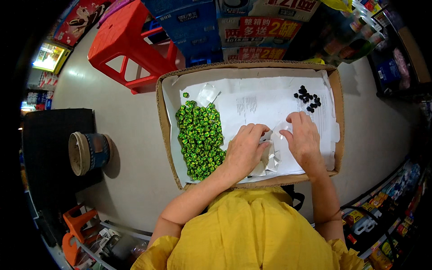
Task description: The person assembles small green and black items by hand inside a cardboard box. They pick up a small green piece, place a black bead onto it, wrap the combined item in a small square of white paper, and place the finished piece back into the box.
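While the left hand [245, 150] is curling over clear packets [271, 160] at the box's [247, 65] five o'clock, grip unclear, the right hand [305, 139] is opening thumb from fingers; green pieces [198, 137] are lying at nine.

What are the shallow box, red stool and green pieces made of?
Shallow box: matte cardboard, from its tan walls. Red stool: likely smooth moulded plastic, evenly coloured. Green pieces: maybe glossy plastic or foil, given bright flecks; too small to tell.

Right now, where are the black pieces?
Head view: the black pieces lie far right in the cardboard box, on white paper, just beyond the right hand.
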A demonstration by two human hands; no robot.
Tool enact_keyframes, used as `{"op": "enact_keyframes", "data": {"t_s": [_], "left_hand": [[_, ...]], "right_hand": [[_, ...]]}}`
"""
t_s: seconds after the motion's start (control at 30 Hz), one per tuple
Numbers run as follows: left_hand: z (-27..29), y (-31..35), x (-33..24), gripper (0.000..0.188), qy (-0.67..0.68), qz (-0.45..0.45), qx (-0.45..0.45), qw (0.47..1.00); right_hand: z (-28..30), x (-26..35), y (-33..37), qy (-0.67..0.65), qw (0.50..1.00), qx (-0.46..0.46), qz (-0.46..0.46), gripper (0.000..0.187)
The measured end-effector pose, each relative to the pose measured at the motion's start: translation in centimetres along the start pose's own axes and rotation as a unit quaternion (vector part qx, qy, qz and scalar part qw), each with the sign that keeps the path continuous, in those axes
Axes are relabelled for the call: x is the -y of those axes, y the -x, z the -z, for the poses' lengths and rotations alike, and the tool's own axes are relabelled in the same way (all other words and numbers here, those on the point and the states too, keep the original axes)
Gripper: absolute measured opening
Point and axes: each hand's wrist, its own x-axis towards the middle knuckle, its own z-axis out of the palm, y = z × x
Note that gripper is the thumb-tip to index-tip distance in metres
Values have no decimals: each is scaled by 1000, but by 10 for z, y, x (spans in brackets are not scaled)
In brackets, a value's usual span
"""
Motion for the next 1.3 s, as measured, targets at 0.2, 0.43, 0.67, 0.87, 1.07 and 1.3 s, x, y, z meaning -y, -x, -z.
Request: {"op": "enact_keyframes", "data": {"t_s": [0.2,0.43,0.67,0.87,1.07,1.3], "left_hand": [[3,-2,-3,32,37,-2,-5,999],[11,-6,-13,32,245,87,6,966],[19,-4,-14,19,370,154,-11,916],[27,-1,-19,20,439,165,-31,883],[34,3,-22,19,465,160,1,870],[34,11,-21,21,416,151,-53,895]], "right_hand": [[-1,-11,3,-72,994,37,-75,23],[17,-4,7,-431,885,113,-131,10],[29,-4,-6,-470,865,150,-95,14],[23,-28,-50,-42,993,-97,49,13],[15,-36,-52,73,990,-102,68,9],[45,36,6,-154,972,-99,144,17]]}}
